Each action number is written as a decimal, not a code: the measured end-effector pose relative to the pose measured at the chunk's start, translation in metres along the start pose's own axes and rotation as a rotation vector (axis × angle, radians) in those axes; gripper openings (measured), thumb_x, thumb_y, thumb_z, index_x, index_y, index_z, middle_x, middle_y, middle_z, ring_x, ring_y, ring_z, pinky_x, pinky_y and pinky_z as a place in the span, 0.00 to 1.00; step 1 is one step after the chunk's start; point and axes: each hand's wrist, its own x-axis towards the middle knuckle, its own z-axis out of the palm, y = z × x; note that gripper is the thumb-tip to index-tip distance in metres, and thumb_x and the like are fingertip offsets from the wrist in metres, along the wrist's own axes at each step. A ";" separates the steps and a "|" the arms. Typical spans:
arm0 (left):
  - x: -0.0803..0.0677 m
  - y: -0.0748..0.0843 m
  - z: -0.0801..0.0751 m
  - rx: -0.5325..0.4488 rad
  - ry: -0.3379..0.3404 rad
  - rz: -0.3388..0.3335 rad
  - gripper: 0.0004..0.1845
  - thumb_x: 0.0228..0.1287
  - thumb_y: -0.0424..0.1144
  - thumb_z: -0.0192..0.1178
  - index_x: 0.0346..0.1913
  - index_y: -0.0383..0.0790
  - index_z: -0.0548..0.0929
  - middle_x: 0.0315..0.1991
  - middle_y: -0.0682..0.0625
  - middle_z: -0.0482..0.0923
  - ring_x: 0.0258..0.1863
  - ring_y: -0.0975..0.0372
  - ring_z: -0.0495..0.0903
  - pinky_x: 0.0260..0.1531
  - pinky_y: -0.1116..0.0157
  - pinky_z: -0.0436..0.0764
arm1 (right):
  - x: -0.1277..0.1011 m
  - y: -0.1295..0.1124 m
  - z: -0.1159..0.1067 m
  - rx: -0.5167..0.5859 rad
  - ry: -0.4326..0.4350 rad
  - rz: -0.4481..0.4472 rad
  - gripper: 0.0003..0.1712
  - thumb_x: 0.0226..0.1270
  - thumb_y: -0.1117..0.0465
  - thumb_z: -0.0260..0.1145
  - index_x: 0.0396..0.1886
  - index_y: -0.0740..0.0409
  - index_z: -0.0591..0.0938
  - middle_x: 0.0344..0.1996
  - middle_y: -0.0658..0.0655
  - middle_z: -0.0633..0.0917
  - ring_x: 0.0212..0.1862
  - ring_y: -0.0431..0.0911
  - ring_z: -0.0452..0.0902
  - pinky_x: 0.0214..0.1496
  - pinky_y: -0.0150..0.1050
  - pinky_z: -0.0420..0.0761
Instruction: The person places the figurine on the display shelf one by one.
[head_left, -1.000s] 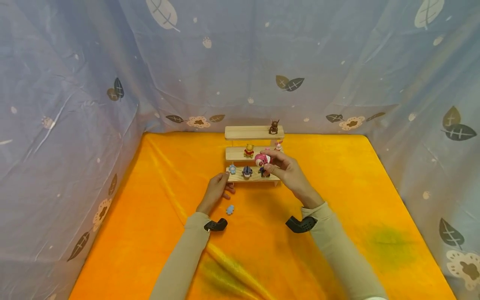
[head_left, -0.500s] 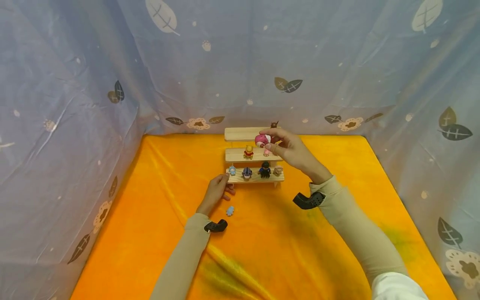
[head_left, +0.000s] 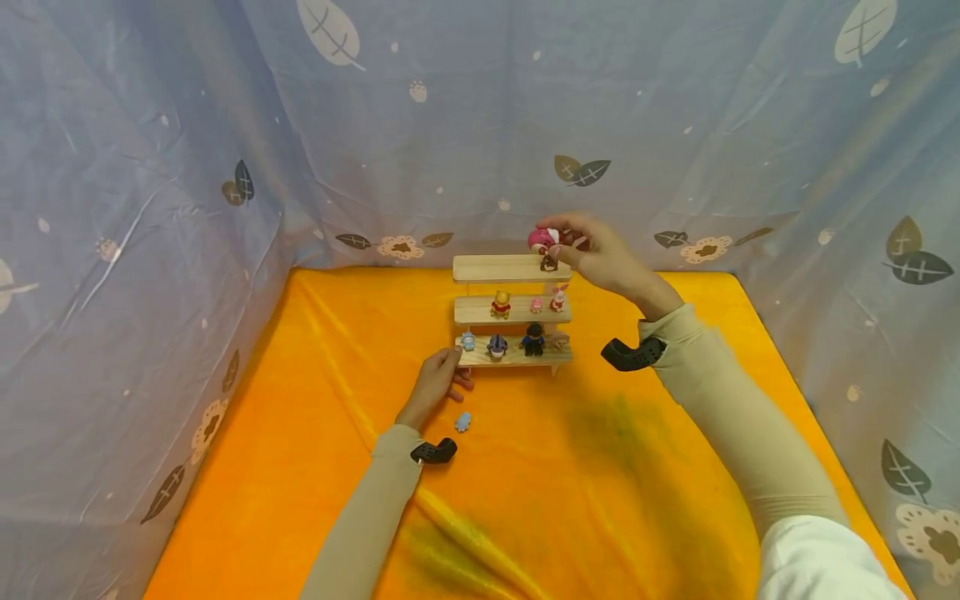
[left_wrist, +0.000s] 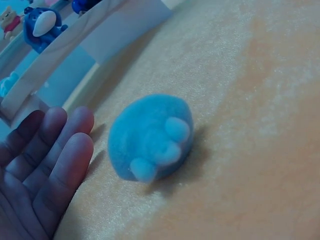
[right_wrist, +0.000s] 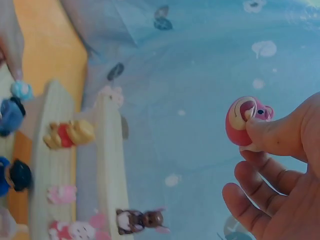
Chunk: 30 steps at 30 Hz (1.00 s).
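Note:
My right hand (head_left: 600, 254) pinches a magenta bear figurine (right_wrist: 240, 120) with a cream muzzle between thumb and forefinger. It is raised at the top tier of a three-tier wooden display stand (head_left: 495, 268), partly overlapping a brown figurine (right_wrist: 140, 220) in the head view. In the right wrist view there is a gap between bear and stand. My left hand (head_left: 435, 383) holds the left end of the bottom tier; its other fingers (left_wrist: 65, 160) hang loosely below, and the thumb is outside the left wrist view. A small blue figurine (left_wrist: 150, 140) lies on the cloth beside this hand.
On the middle tier stand a yellow bear in red (head_left: 501, 304), a small pink figurine (head_left: 536, 306) and a piglet (head_left: 557, 300). The bottom tier bears a light-blue figurine (head_left: 468, 342), a donkey (head_left: 497, 346), a dark-clothed figure (head_left: 533, 340) and a beige one (head_left: 560, 341).
My right hand has lifted the magenta bear from in front of the lower tiers up to the top tier's right end. The left hand stays at the stand's lower left end.

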 end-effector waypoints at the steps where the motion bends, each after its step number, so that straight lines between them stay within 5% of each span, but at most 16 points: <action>1: 0.000 0.000 0.000 0.001 0.000 -0.001 0.27 0.79 0.59 0.46 0.46 0.36 0.81 0.34 0.46 0.82 0.28 0.62 0.86 0.22 0.67 0.85 | 0.002 0.001 -0.002 0.000 0.002 0.003 0.21 0.77 0.67 0.57 0.67 0.58 0.77 0.51 0.63 0.77 0.46 0.53 0.69 0.45 0.40 0.72; 6: -0.001 -0.001 -0.001 0.000 0.001 -0.007 0.27 0.79 0.59 0.46 0.47 0.36 0.81 0.34 0.47 0.82 0.27 0.63 0.86 0.21 0.66 0.85 | 0.013 0.005 -0.008 -0.019 -0.001 0.026 0.21 0.77 0.67 0.57 0.66 0.60 0.77 0.53 0.65 0.78 0.48 0.54 0.71 0.47 0.42 0.72; 13: -0.002 0.004 -0.001 -0.001 -0.010 -0.001 0.27 0.79 0.58 0.47 0.46 0.36 0.81 0.34 0.46 0.83 0.29 0.59 0.87 0.22 0.64 0.86 | 0.028 0.008 -0.013 -0.094 0.010 0.033 0.22 0.76 0.67 0.57 0.67 0.62 0.77 0.58 0.66 0.79 0.57 0.57 0.72 0.63 0.53 0.70; 30: 0.003 -0.001 -0.001 -0.019 -0.010 -0.017 0.28 0.78 0.60 0.47 0.48 0.36 0.81 0.34 0.47 0.82 0.27 0.63 0.87 0.22 0.66 0.86 | 0.059 0.010 -0.009 -0.312 -0.097 -0.012 0.23 0.73 0.70 0.57 0.67 0.62 0.77 0.59 0.66 0.82 0.59 0.60 0.76 0.66 0.59 0.75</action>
